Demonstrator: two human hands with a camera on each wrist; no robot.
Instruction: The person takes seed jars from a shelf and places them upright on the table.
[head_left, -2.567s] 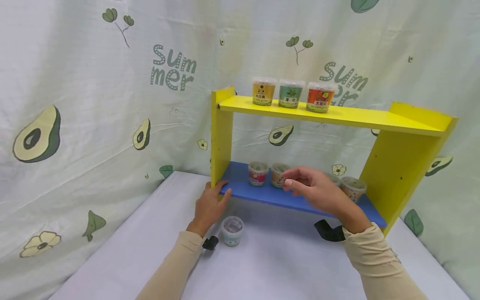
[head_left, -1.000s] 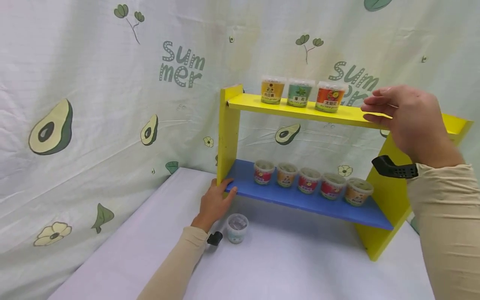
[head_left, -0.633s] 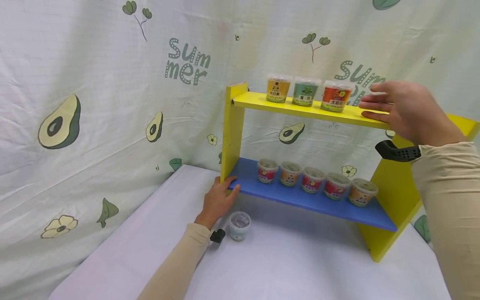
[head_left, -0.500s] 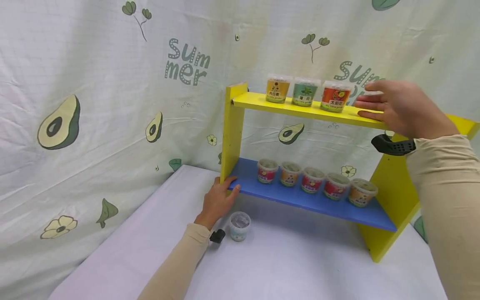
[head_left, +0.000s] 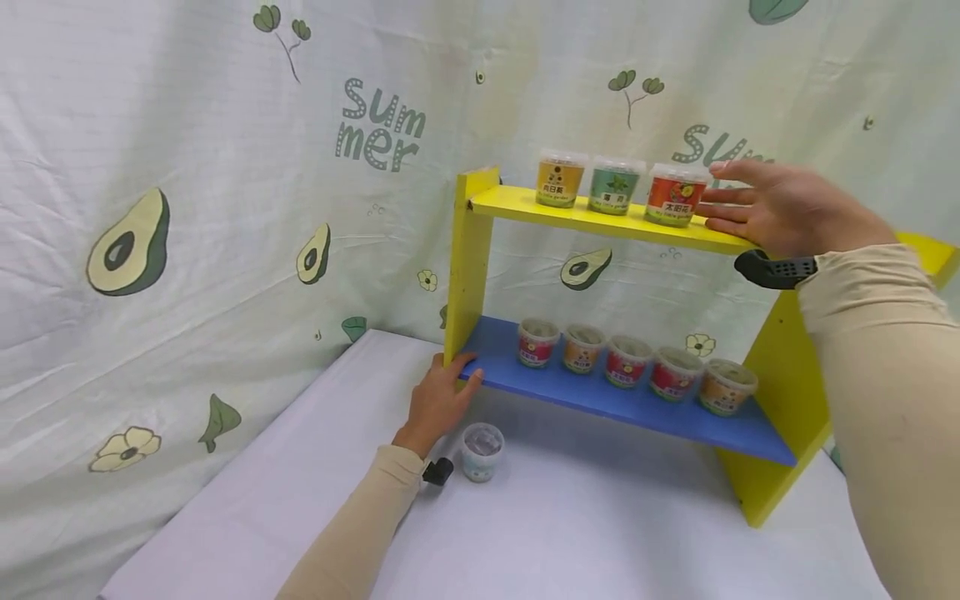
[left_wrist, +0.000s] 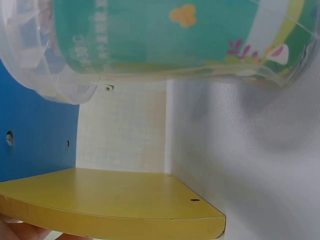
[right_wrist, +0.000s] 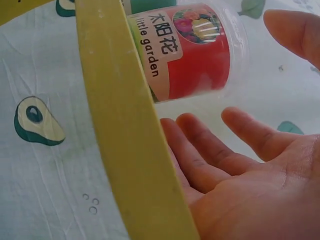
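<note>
My left hand (head_left: pixel 438 400) grips the lower left corner of a yellow and blue shelf unit (head_left: pixel 468 275), thumb at the blue board's front edge. In the left wrist view, a few fingertips show beneath its yellow side panel (left_wrist: pixel 115 195). My right hand (head_left: pixel 795 208) is raised at the top board, fingers apart and nothing in them. Its fingertips are right beside the red "my little garden" planting cup (head_left: pixel 675 196), the right-hand one of three up there. In the right wrist view, a small gap shows between this cup (right_wrist: pixel 197 55) and the fingers (right_wrist: pixel 215 152).
A yellow cup (head_left: pixel 560 179) and a green cup (head_left: pixel 615 186) stand left of the red one. Several red and orange cups line the blue lower board (head_left: pixel 585 400). One clear-lidded cup (head_left: pixel 482 454) stands on the white table (head_left: pixel 570 517) near my left wrist.
My right hand has risen from the lower board's cups to the top board, then come leftward to the red cup. My left hand keeps its grip. The head view has shifted slightly.
</note>
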